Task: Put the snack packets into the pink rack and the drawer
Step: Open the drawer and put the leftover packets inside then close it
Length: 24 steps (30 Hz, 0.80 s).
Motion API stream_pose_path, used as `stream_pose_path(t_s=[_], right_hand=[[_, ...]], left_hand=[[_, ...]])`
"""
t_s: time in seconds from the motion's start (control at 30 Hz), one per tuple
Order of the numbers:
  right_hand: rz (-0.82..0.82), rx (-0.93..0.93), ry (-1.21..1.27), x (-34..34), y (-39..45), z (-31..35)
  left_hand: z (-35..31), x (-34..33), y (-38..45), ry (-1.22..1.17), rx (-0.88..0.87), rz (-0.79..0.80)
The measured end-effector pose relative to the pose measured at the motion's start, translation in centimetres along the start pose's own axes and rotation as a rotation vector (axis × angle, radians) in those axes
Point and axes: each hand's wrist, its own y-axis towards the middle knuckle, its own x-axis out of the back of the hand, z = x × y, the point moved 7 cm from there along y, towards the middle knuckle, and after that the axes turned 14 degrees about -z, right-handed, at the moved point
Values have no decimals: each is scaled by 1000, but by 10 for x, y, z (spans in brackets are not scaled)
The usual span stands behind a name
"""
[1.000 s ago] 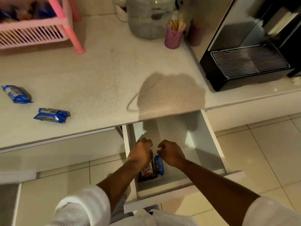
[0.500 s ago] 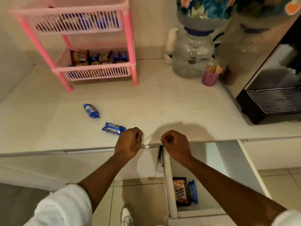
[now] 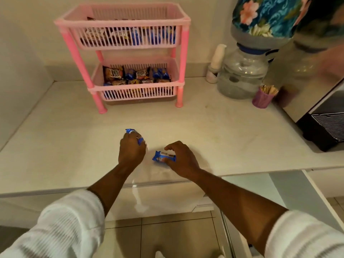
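Both hands work at the middle of the pale countertop (image 3: 214, 131). The left hand (image 3: 131, 152) has its fingers curled round a blue snack packet (image 3: 130, 131), whose crimped end sticks out past the knuckles toward 12 o'clock. Just beside it, at 3 o'clock, the right hand (image 3: 181, 159) arches over a second blue packet (image 3: 162, 156) lying flat on the counter — thumb against the near edge, fingertips bent over the far edge, pinching it between them. At 12 o'clock from the hands, well apart from them, stands the pink rack (image 3: 128, 58) against the wall; both of its tiers hold snack packets, brown and blue ones mixed. At 2 o'clock sit a clear water jug (image 3: 242, 75) under a floral cover, a slim white bottle (image 3: 216, 62) beside it and a small purple cup of wooden sticks (image 3: 263, 98). A black appliance with a metal grille (image 3: 327, 127) sits at 3 o'clock. The drawer (image 3: 290, 194) stands pulled out at 5 o'clock below the counter edge — its inside is hidden behind the right forearm.
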Motion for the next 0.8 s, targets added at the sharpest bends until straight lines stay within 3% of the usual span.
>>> stream_pose_path(t_s=[0.13,0.27,0.57,0.8], right_hand=[[63,22,-106,-16,3,10],[87,25,-167,-16,2,11],[102,-24,-159,-13,-6,5],[37,-318,117,-4,-11,-9]], left_hand=[[35,0,29,-49,265,-82],[58,-16,42,-62,476,-10],[57,-33,34,-99,584,113],[58,-40,33,-141,639,159]])
